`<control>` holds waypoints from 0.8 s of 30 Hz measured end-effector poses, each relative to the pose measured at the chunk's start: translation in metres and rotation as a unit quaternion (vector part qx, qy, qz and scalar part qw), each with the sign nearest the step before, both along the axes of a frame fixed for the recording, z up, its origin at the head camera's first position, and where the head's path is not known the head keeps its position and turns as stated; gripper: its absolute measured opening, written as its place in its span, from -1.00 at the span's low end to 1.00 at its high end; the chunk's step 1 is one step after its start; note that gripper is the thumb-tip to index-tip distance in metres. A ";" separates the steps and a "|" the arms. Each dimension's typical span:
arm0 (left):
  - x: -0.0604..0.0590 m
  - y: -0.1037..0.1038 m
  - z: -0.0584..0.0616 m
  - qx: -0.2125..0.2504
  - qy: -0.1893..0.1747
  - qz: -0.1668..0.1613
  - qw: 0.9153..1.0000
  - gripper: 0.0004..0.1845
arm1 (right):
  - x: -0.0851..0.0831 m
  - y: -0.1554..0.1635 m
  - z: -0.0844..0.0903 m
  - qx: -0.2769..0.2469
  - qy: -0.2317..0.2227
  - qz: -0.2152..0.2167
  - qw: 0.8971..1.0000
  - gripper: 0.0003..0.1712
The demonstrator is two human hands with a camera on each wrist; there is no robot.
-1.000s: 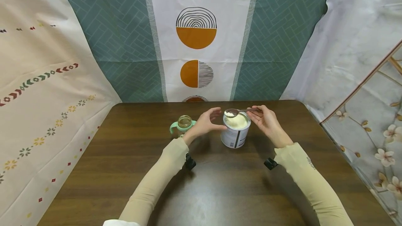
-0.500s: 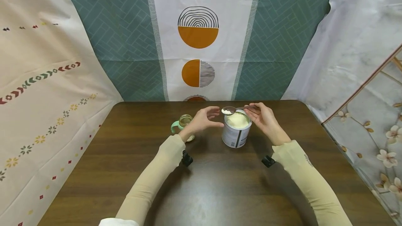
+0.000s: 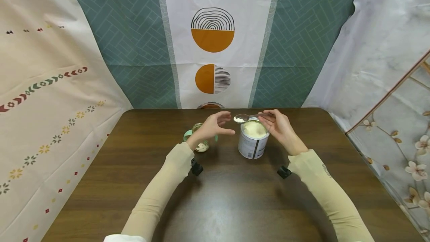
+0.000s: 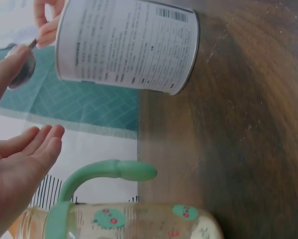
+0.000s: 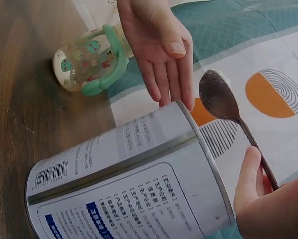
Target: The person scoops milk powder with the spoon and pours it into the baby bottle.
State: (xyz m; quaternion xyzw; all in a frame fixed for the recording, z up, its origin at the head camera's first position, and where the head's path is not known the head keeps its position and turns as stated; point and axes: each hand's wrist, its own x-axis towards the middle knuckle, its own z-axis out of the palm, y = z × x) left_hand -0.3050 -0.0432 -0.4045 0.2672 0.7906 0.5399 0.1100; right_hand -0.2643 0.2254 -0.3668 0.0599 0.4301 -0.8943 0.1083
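Holding: right hand [image 3: 280, 126] pinches the spoon [image 3: 246, 117] by its handle — bowl heaped with powder, pointing left.
Axis: spoon lies level, left-right, just past the tin [image 3: 253, 140] rim.
Bottle: baby bottle [image 3: 199, 137] stands on the desk [image 3: 235, 197] under the left hand [image 3: 215, 126], the nearer one.
Left hand: fingers straight, empty.
Change: spoon has slid leftward off the tin.

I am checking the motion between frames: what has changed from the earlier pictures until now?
The right hand carried the spoon of powder leftward, off the tin toward the bottle. The open left hand drifted slightly left. Tin and bottle stayed put.
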 end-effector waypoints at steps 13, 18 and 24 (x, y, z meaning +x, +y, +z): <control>0.004 -0.010 0.007 -0.006 -0.001 0.004 1.000 -0.17 | -0.002 -0.010 0.003 -0.005 -0.003 0.008 1.000 -0.60; 0.002 -0.015 0.010 -0.001 -0.007 0.009 1.000 -0.20 | -0.001 -0.012 0.005 -0.004 0.006 0.012 1.000 -0.59; 0.000 -0.024 0.014 -0.018 0.013 0.009 1.000 -0.21 | -0.001 -0.016 0.006 0.000 0.001 0.016 1.000 -0.58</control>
